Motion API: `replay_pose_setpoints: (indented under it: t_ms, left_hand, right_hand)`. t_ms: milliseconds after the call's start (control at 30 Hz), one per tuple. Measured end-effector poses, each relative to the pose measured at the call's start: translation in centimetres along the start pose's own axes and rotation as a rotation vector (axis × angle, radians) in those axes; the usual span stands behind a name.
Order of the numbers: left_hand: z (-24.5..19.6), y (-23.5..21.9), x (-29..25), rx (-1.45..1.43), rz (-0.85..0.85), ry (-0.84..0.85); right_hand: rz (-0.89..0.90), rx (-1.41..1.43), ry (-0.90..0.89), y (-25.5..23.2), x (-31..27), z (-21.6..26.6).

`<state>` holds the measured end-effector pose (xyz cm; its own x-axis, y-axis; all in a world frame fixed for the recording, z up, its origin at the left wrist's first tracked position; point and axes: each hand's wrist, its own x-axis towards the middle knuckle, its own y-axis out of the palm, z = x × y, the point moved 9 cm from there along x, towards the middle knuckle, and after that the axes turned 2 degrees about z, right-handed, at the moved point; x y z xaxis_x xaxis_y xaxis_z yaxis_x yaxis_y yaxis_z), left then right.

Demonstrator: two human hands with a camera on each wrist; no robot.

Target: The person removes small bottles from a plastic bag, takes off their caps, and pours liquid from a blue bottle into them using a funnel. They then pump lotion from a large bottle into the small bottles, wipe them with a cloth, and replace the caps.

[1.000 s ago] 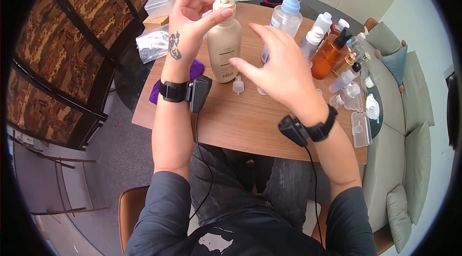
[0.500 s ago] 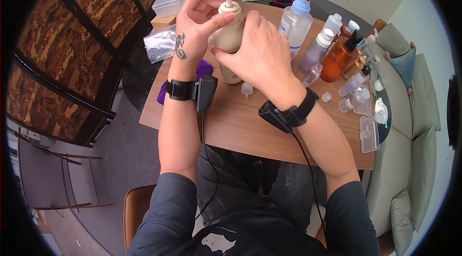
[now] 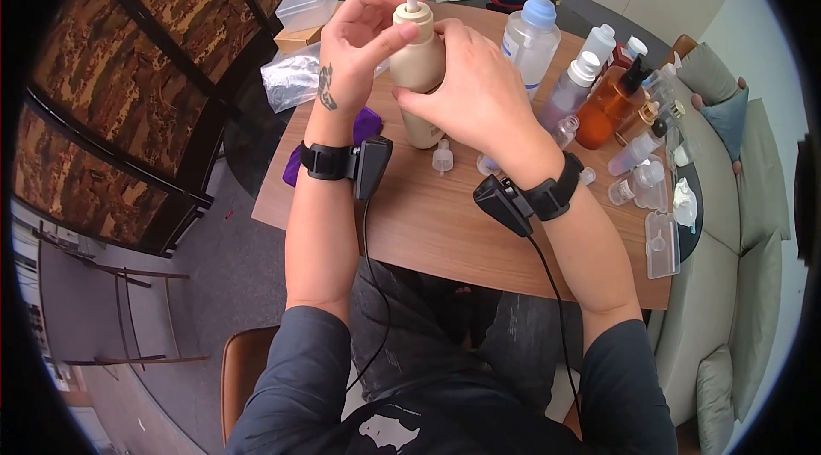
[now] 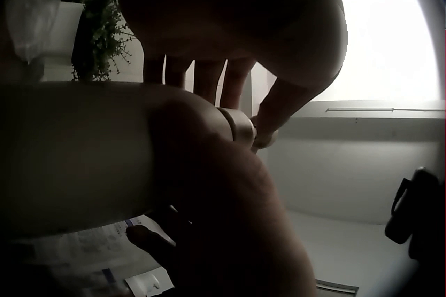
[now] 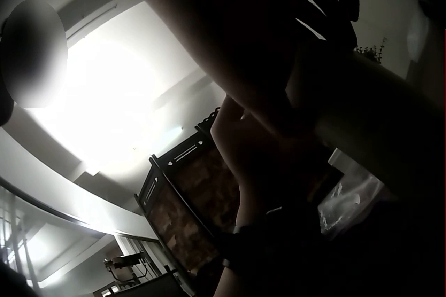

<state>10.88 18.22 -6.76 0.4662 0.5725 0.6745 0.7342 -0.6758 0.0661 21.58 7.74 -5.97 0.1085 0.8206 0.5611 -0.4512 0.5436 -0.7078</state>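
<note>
A cream pump bottle (image 3: 420, 67) stands upright on the wooden table in the head view, its spout pointing right. The left hand (image 3: 357, 43) holds the collar below the pump head, thumb in front and fingers behind. Around the bottle's upper body curls the right hand (image 3: 475, 89), thumb at the front. In the left wrist view the bottle (image 4: 83, 151) lies across the picture, with the left hand (image 4: 237, 18) above its neck and the right hand (image 4: 216, 199) over its shoulder. The right wrist view is dark; the bottle (image 5: 390, 130) shows at right.
A clear bottle with a blue pump (image 3: 530, 43), an amber bottle (image 3: 608, 107) and several small bottles stand at the right of the table (image 3: 410, 233). A small clear piece (image 3: 442, 157) sits by the bottle's base. A purple cloth (image 3: 368, 125) and plastic bag (image 3: 289, 79) lie left.
The right hand has moved left from beside the bottle and taken hold of its upper body. The left hand keeps its hold at the collar. The head view has shifted slightly.
</note>
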Motion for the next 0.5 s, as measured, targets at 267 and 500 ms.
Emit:
replay_pose_setpoints:
  t_ms: [267, 500]
  left_hand:
    - [0.2, 0.2, -0.3, 0.003, -0.049, -0.035]
    - [0.0, 0.2, -0.2, 0.000, -0.041, -0.030]
  right_hand:
    - [0.093, 0.154, -0.015, 0.3, 0.3, -1.7]
    - [0.380, 0.321, 0.061, 0.4, 0.8, -2.4]
